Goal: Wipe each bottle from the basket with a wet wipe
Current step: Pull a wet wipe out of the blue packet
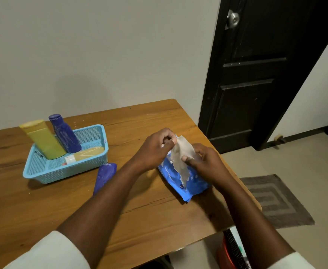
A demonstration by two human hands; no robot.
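Observation:
A light blue basket (42, 172) stands at the left of the wooden table (42, 206). In it a yellow bottle (44, 140) and a dark blue bottle (65, 133) stand upright, and a pale yellow bottle (87, 153) lies flat. Another blue bottle (104, 176) lies on the table beside the basket, partly hidden by my left forearm. A blue wet wipe pack (192, 183) lies at the table's right. Above it, my left hand (155, 148) pinches the top of a white wet wipe (180, 154) and my right hand (204, 164) pinches its side.
The table's right edge lies close behind the pack. A dark door (256, 74) stands beyond it, with a grey mat (275, 199) on the floor. A red and black object (231, 251) sits below the table's front right corner.

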